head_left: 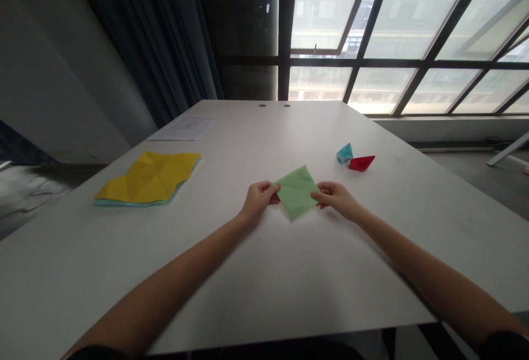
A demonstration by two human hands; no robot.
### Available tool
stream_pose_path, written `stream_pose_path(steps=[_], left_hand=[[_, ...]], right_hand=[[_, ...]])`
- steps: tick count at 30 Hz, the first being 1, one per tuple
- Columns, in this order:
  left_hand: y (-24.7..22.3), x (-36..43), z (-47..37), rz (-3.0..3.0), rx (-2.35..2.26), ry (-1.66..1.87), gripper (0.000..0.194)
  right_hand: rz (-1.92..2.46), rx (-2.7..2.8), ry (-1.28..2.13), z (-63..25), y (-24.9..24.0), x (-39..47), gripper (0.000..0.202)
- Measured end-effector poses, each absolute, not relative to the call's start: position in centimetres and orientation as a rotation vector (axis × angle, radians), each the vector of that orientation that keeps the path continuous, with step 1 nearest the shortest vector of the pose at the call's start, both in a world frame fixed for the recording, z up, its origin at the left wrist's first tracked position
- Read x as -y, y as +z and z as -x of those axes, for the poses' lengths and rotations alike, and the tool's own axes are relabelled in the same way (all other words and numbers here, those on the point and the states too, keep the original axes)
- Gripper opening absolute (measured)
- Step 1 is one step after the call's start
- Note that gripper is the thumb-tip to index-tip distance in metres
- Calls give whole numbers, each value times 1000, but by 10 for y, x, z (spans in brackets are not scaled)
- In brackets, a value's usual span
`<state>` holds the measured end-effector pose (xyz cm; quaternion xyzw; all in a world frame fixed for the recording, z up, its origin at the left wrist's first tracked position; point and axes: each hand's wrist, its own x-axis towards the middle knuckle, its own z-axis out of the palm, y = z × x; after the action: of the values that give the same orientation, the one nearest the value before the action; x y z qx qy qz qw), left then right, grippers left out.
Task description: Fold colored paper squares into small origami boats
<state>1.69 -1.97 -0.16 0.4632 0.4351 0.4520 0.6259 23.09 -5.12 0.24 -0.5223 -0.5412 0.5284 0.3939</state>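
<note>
Tall windows with dark frames fill the far wall, a dark curtain hangs to their left, and a wide white desk [264,272] stretches from the camera toward them. Near the middle of the desk, a green paper [297,191], folded into a diamond shape, sits between both hands, one corner pointing away and one toward the person. The left hand [259,199] is closed in a pinch on the paper's left corner, thumb on top and fingers curled beneath. The right hand [336,197] pinches the right corner the same way. Whether the paper rests flat on the desk or is lifted slightly off it cannot be told. Both bare forearms reach in from the lower edge of the view. Beyond the right hand, well apart from it, stand two small folded paper boats: a blue boat [344,153] and, just beside it on its right, a red boat [361,162]. Off to the left lies a stack of paper sheets [149,179], a creased yellow sheet on top with a light blue edge showing beneath. Farther back on the left lies a white printed sheet [184,128]. No containers show on the desk.
</note>
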Motion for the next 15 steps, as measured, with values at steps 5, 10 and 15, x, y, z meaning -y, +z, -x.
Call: stream_pose_path(steps=[5,10,15], left_hand=[[-2,18,-15,-1065,-1003,1009,19],[-2,17,-14,-1052,-996,1041,22],[-3,14,-13,-979,-1007,1044,21]], right_hand=[[1307,1404,1262,-237,3,49,33],[1235,1431,1303,-245,2,46,32],[1161,1351,1404,-251,-4,44,38]])
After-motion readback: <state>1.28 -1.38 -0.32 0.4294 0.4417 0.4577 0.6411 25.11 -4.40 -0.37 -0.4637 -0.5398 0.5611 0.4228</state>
